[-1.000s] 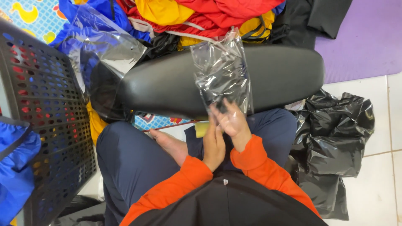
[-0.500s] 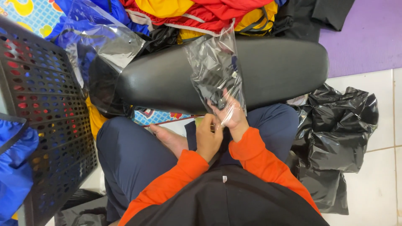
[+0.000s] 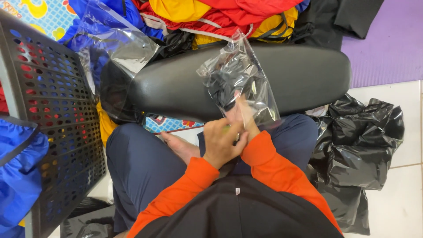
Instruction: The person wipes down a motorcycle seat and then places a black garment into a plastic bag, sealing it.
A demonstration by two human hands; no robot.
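A clear plastic bag (image 3: 240, 81) with something dark inside is leaning against the black padded bench (image 3: 304, 77), right in front of the person. The right hand (image 3: 243, 115) is pinching its lower edge, fingers closed on the plastic. The left hand (image 3: 222, 140) is curling in just below, touching the right; whether it is gripping the bag cannot be told. The person is sitting on white floor tiles (image 3: 407, 132) beside a purple mat (image 3: 387, 48), a black perforated crate (image 3: 48, 110) and crumpled black bags (image 3: 361, 145). Since the earlier frame the bag is tilting further left and sitting lower on the bench. Its contents are hard to make out.
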